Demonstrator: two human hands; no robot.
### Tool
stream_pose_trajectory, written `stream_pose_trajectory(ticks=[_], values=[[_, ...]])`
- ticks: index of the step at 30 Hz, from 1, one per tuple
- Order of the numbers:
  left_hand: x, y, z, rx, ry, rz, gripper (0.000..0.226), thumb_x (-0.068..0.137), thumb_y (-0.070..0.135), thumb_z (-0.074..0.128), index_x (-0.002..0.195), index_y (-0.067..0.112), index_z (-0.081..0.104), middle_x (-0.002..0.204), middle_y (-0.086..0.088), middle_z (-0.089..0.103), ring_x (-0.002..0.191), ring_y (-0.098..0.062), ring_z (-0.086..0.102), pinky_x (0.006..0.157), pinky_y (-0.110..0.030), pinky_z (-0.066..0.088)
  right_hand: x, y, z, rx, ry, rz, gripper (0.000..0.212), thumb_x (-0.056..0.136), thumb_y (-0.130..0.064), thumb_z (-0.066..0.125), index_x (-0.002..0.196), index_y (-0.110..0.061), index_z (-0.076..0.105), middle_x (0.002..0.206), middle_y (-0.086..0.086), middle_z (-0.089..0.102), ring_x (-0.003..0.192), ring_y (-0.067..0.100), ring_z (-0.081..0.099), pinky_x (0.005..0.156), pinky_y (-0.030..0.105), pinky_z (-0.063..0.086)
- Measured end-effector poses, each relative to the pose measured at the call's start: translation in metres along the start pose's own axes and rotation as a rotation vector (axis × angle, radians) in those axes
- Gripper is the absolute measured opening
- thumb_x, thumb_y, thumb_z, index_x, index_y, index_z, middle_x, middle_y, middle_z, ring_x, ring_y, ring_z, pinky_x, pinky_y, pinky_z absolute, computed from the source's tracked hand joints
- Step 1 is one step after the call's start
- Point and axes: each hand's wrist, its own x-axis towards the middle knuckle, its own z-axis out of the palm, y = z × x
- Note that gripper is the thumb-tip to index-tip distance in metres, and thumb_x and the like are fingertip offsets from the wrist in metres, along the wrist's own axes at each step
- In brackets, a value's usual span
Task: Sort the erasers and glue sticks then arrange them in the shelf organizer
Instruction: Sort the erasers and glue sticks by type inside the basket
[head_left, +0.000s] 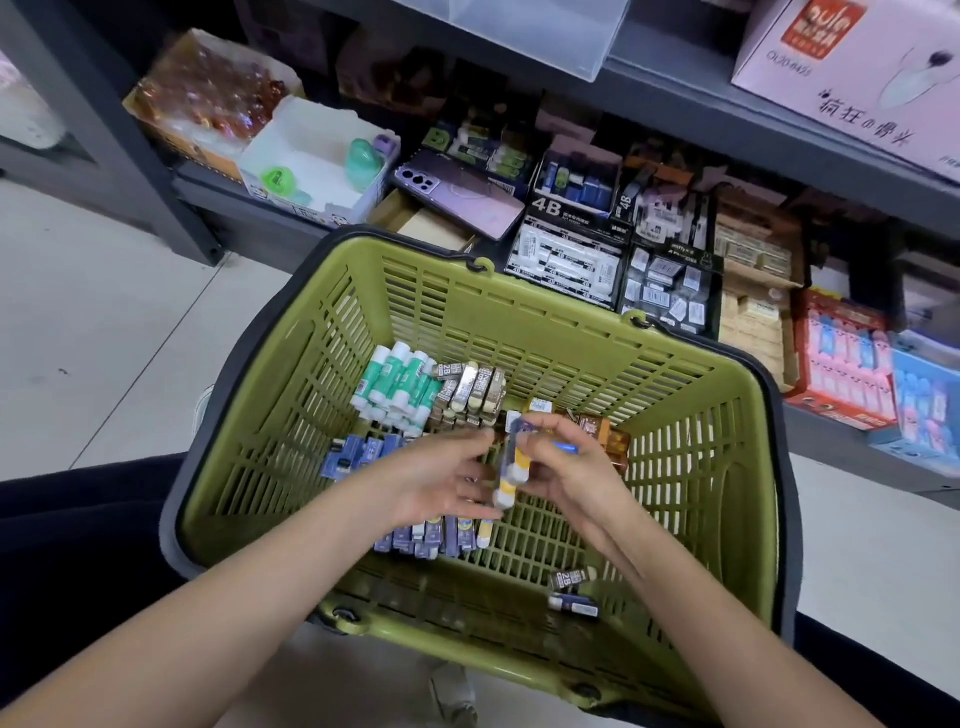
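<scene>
In the middle of the green basket, the right hand pinches a yellow-and-white glue stick with curled fingers. The left hand meets it from 9 o'clock, but blur hides whether it grips. Green glue sticks lie at 11 o'clock, 2B erasers at 12, blue erasers at 9 — two loose erasers at 5.

One green basket, one phone, two hands, two loose erasers.
</scene>
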Motion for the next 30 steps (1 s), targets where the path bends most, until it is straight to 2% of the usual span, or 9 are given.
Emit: stream_pose_trajectory(ticks=[4,7,10,12,16,19,22,25,30], values=[[0.003,-0.002,0.006,-0.261,-0.077,-0.006,0.017,0.096,0.013,0.049,0.105,0.003,0.059,0.098,-0.024,0.066,0.086,-0.034,0.066,0.063,-0.033,0.059,-0.003,-0.005,0.013,-0.069,0.1,-0.165,0.015,0.082,-0.008,0.069,0.097,-0.012,0.066,0.087,0.008,0.071,0.079,0.019,0.067,0.075,0.033,0.056],[0.002,-0.002,0.002,-0.284,-0.069,-0.011,0.015,0.096,0.01,0.049,0.1,0.002,0.061,0.086,-0.022,0.069,0.074,-0.031,0.068,0.054,-0.026,0.057,-0.003,-0.003,0.011,-0.147,0.115,-0.234,0.021,0.081,-0.008,0.069,0.102,-0.006,0.067,0.087,0.006,0.073,0.074,0.012,0.066,0.07,0.025,0.054],[0.002,-0.003,0.002,-0.273,-0.051,-0.019,0.012,0.094,0.007,0.051,0.097,0.002,0.062,0.079,-0.018,0.069,0.063,-0.025,0.066,0.053,-0.026,0.057,-0.002,0.002,0.013,-0.147,0.12,-0.217,0.017,0.085,-0.007,0.066,0.101,-0.009,0.068,0.086,0.006,0.071,0.064,0.008,0.062,0.059,0.022,0.05],[0.002,-0.002,0.002,-0.285,-0.061,-0.018,0.011,0.093,0.006,0.052,0.093,0.002,0.063,0.078,-0.019,0.069,0.061,-0.024,0.066,0.054,-0.026,0.057,-0.001,0.004,0.014,-0.077,0.102,-0.197,0.019,0.087,-0.004,0.062,0.105,-0.003,0.066,0.081,0.006,0.068,0.053,0.005,0.054,0.049,0.019,0.043],[0.004,-0.002,0.001,-0.275,-0.014,-0.02,0.012,0.088,0.001,0.057,0.1,0.004,0.061,0.075,-0.017,0.07,0.056,-0.022,0.064,0.052,-0.026,0.056,-0.001,0.003,0.006,0.033,0.017,-0.13,0.027,0.086,0.005,0.057,0.11,-0.005,0.065,0.081,0.001,0.069,0.063,0.008,0.059,0.054,0.019,0.043],[0.006,-0.001,0.0,-0.105,0.081,0.046,0.019,0.084,-0.005,0.061,0.096,0.01,0.063,0.085,-0.01,0.068,0.065,-0.019,0.064,0.054,-0.026,0.056,-0.002,0.001,-0.003,0.032,-0.035,-0.067,0.029,0.083,0.011,0.056,0.107,-0.003,0.066,0.077,0.004,0.068,0.061,0.011,0.056,0.055,0.022,0.042],[0.004,0.007,-0.009,-0.009,0.196,0.166,0.022,0.082,-0.003,0.064,0.095,0.015,0.063,0.095,-0.009,0.064,0.067,-0.018,0.068,0.055,-0.024,0.055,0.004,0.0,-0.019,-0.019,0.041,0.014,0.025,0.084,0.01,0.057,0.106,0.004,0.064,0.076,0.007,0.066,0.058,0.013,0.054,0.053,0.023,0.044],[-0.003,0.018,-0.025,0.012,0.289,0.243,0.023,0.079,-0.002,0.067,0.092,0.017,0.064,0.095,-0.005,0.063,0.068,-0.015,0.068,0.057,-0.024,0.056,0.014,0.011,-0.033,-0.318,0.099,0.127,0.024,0.084,0.005,0.061,0.108,0.001,0.063,0.091,0.011,0.065,0.065,0.014,0.057,0.056,0.022,0.051],[-0.014,0.028,-0.045,0.017,0.284,0.22,0.028,0.07,0.003,0.071,0.093,0.012,0.058,0.101,-0.006,0.061,0.088,-0.02,0.063,0.06,-0.026,0.057,0.038,0.049,-0.03,-0.619,0.105,0.271,0.032,0.084,0.002,0.065,0.115,0.004,0.059,0.088,0.012,0.065,0.068,0.016,0.062,0.063,0.021,0.057]])
